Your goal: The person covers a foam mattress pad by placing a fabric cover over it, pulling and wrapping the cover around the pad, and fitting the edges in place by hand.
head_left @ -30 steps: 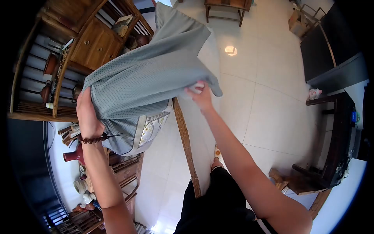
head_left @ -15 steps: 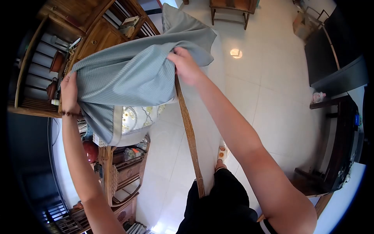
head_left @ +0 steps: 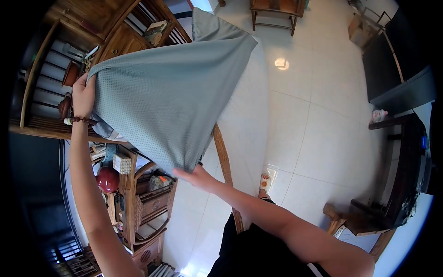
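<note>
A grey-blue textured cloth (head_left: pixel 170 87) is stretched out above a white tabletop (head_left: pixel 249 115) with a brown wooden edge (head_left: pixel 224 157). My left hand (head_left: pixel 84 96), with a beaded bracelet (head_left: pixel 82 120) at the wrist, grips its bunched left edge beside the shelves. Lower down, my right hand (head_left: pixel 197 177) pinches the near corner of the same cloth, just left of the table's wooden edge. The far end of the cloth lies across the table. A bit of its folded underside shows below my left wrist.
A wooden shelf unit (head_left: pixel 50 111) with pots stands at the left. Nearer, a carved wooden cabinet (head_left: pixel 150 203) carries a round dark-red object (head_left: pixel 108 179). A wooden chair (head_left: pixel 276 11) is at the far end; a dark bench (head_left: pixel 397 157) stands on the right, past the tiled floor (head_left: pixel 295 129).
My right hand has come down and toward me, drawing the cloth's near corner along and spreading it taut. The patterned white underside is now mostly covered. My left hand stays nearly in place.
</note>
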{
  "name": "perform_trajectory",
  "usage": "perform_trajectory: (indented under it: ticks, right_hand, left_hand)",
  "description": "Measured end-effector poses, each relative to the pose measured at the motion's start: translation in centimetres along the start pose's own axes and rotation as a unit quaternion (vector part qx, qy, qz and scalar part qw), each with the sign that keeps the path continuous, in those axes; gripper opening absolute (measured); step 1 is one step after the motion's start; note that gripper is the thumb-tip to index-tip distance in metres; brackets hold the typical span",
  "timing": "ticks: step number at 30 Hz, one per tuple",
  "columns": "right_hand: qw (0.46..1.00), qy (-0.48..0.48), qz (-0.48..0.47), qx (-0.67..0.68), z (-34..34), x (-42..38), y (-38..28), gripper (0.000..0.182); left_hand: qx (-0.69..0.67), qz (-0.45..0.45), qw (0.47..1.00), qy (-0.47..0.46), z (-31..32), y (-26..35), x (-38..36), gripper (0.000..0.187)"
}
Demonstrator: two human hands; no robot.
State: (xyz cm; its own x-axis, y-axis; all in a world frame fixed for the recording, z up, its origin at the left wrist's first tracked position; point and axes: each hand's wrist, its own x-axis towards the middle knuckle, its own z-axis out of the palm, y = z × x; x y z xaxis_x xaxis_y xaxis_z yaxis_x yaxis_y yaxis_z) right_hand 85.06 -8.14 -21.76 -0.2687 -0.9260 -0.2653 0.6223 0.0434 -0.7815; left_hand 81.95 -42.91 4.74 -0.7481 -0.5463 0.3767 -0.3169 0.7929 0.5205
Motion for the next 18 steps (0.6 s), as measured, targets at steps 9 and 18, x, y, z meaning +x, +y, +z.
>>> perform_trajectory:
  ticks: [9,18]
  right_hand:
    - [0.966,0.028,-0.134,-0.221,-1.1,-4.4,3.8,0.041]
    - [0.932,0.118,0.174,0.294,-0.4,-7.4,13.3,0.063]
  left_hand:
    - [0.045,-0.022,0.996,-0.072,3.4,-1.5,-6.3,0.023]
    - [0.126,-0.069,0.986,-0.084,6.7,-4.2,-16.2,0.017]
